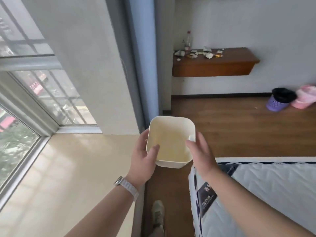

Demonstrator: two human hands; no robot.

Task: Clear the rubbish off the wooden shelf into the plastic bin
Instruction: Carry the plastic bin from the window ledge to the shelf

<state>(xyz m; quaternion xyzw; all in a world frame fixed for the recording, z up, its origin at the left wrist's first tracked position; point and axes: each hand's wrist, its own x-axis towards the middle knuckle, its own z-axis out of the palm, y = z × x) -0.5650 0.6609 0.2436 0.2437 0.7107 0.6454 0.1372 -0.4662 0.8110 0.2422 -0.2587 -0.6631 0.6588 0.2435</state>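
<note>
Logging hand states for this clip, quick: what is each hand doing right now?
Left hand: closed on the cream plastic bin, thumb over its rim.
Right hand: closed on the bin's opposite side, fingers over the rim.

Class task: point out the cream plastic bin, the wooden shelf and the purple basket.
cream plastic bin [171, 144]: head view, inside floor.
wooden shelf [212, 67]: head view, front face.
purple basket [275, 104]: head view, slotted side wall.

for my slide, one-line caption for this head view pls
Both hands, left hand and right hand, carry an empty cream bin toward the littered wooden shelf.
</note>
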